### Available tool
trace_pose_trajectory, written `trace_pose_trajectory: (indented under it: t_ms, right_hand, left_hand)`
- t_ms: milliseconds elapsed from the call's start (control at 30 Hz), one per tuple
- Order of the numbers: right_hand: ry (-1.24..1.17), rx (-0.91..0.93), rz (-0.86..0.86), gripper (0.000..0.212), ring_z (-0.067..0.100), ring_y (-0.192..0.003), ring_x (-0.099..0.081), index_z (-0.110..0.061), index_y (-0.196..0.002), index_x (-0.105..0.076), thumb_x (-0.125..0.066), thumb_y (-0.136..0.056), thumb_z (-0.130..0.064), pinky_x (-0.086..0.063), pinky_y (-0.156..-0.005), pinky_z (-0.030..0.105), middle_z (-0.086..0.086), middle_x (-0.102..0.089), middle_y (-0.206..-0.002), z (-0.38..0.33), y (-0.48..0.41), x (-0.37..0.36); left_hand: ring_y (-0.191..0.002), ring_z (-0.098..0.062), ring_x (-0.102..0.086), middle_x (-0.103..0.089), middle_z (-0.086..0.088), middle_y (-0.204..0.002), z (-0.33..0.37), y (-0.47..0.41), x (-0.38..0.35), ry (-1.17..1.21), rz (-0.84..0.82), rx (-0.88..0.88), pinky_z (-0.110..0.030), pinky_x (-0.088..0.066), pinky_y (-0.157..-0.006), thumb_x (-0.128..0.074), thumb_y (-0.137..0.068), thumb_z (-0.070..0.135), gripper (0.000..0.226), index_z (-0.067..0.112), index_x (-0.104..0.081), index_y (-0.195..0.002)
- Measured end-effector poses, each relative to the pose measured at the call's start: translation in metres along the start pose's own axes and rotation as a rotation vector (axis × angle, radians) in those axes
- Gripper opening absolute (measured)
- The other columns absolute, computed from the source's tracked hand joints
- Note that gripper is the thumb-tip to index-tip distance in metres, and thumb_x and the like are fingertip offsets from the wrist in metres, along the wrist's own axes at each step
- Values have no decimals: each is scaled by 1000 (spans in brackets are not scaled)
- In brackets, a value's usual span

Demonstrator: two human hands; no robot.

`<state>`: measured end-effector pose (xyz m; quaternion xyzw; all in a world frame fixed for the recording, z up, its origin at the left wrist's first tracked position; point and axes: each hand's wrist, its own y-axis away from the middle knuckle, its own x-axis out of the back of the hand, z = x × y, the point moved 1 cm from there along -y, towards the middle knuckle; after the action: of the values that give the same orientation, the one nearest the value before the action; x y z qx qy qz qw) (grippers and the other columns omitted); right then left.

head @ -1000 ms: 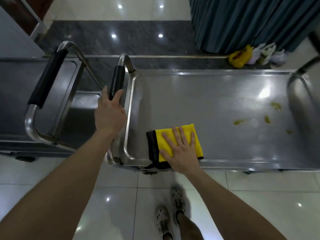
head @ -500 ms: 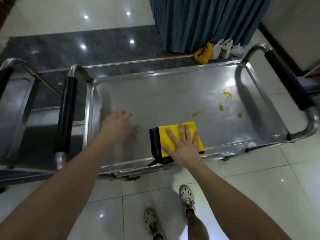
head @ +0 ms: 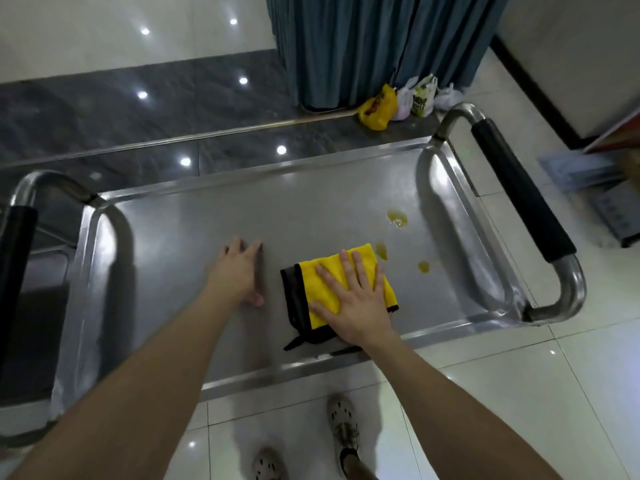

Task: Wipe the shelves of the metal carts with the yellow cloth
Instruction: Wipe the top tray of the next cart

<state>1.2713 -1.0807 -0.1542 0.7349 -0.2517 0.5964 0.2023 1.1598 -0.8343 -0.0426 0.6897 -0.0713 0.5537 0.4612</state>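
Note:
A folded yellow cloth (head: 327, 280) with a dark edge lies on the top shelf of a metal cart (head: 180, 244). My right hand (head: 353, 299) presses flat on the cloth, fingers spread. My left hand (head: 239, 271) rests flat on the bare shelf just left of the cloth, holding nothing. Yellowish spills (head: 396, 218) dot the shelf to the right of the cloth; the nearest spot (head: 381, 250) touches the cloth's far corner.
A second metal cart (head: 38, 292) stands at the left, its black handle (head: 14, 271) close by. The near cart's right handle (head: 519, 192) has a black grip. Plastic bags (head: 398, 102) lie under a blue curtain (head: 374, 46). My feet (head: 341, 427) stand on white tiles.
My left hand left the cart handle and came down flat on the shelf. My right hand slid the cloth to the right, up to the spills. The view shifted rightward.

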Motion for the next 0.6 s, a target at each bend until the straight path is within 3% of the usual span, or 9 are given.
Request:
trace_pose_trajectory:
  t_ms: [167,267,433,600]
  right_hand:
    - [7,-32,-9,83,29,-166,10,-53,-167,-15,-26,-94,-91,1,-125,72,7,-4,-181,14,-85,3]
    - [-2,-61,-67,85,30,-165,14,-53,-167,-11,-20,-92,-93,7,-125,71,7,1,-181,17,-156,7]
    - [-20,-80,-122,88,33,-164,18,-52,-168,-8,-14,-91,-93,11,-123,72,8,9,-180,3,-269,9]
    - [-6,-87,-79,86,38,-164,14,-47,-169,-10,-12,-94,-88,8,-123,73,14,5,-180,-8,-289,4]
  left_hand:
    - [-162,-37,-16,-6,-9,-180,-2,-12,8,-7,-23,-1,-61,-39,-122,-102,-63,51,144,39,-11,-173]
    - [-162,-37,-17,-4,-9,-180,0,-17,10,-24,-6,-10,-53,-36,-126,-101,-63,54,143,39,-10,-173]
    - [-165,-33,-10,3,-5,-182,1,-23,7,-7,-9,13,-58,-33,-126,-100,-66,51,143,44,-6,-172]
    - [-165,-35,-9,3,-6,-182,1,-29,10,21,-15,29,-60,-31,-127,-102,-65,47,144,44,-6,-172]
